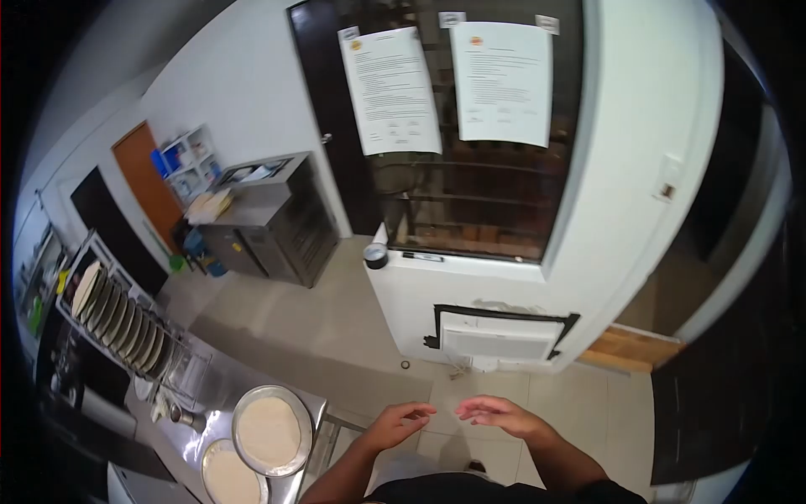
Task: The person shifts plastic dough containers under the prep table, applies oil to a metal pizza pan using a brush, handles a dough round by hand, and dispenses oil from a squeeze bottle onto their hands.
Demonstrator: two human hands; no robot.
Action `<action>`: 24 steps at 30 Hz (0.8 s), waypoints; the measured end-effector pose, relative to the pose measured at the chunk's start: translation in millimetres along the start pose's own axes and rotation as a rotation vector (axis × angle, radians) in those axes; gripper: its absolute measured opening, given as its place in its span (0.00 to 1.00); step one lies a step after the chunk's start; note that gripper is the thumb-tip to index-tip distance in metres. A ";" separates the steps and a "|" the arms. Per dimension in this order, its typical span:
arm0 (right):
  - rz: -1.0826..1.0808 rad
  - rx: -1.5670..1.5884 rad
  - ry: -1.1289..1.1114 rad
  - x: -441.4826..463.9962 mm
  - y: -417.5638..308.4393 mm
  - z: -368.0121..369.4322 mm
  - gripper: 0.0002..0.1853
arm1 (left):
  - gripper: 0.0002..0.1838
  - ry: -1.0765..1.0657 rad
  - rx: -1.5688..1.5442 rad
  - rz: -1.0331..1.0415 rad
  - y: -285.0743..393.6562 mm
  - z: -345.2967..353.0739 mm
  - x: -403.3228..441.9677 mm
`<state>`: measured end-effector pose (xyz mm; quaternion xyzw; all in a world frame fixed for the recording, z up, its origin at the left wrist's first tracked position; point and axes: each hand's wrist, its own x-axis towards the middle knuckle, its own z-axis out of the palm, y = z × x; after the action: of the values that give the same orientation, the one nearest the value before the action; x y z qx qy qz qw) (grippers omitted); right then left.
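My left hand (401, 424) is raised in front of my body above the tiled floor, its fingers apart and holding nothing. Facing it across a small gap is my right hand (497, 414), also empty with its fingers spread. To the left of my left hand, two round metal pans lie on the steel table (220, 370). The upper pan (273, 431) holds a pale flat round of what looks like dough and overlaps the edge of the lower pan (229, 475), which holds a similar round. Neither hand touches the pans.
A rack of upright round pans (122, 323) and a metal cup (186, 417) stand on the left. Farther back is a steel counter (273, 220). Ahead, a white wall (403, 307) has a window with two taped papers, and a tape roll (375, 254) on its ledge.
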<state>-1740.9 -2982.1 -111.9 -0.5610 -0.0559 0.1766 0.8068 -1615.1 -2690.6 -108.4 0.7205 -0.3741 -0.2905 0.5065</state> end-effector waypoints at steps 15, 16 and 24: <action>0.096 0.289 -0.325 367.5 -87.5 -16.0 0.25 | 0.15 0.493 -0.317 -0.081 -94.3 -220.8 43.4; 0.132 0.301 -0.328 391.0 -87.6 -22.0 0.25 | 0.14 0.521 -0.333 -0.078 -86.1 -241.2 50.9; 0.217 0.423 -0.535 614.4 -109.7 5.3 0.28 | 0.14 0.722 -0.453 0.040 -105.2 -385.3 105.9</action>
<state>-1145.8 -2797.6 -74.8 -0.3181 -0.1675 0.4096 0.8384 -1223.6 -2559.6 -89.7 0.6392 -0.1137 -0.0845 0.7559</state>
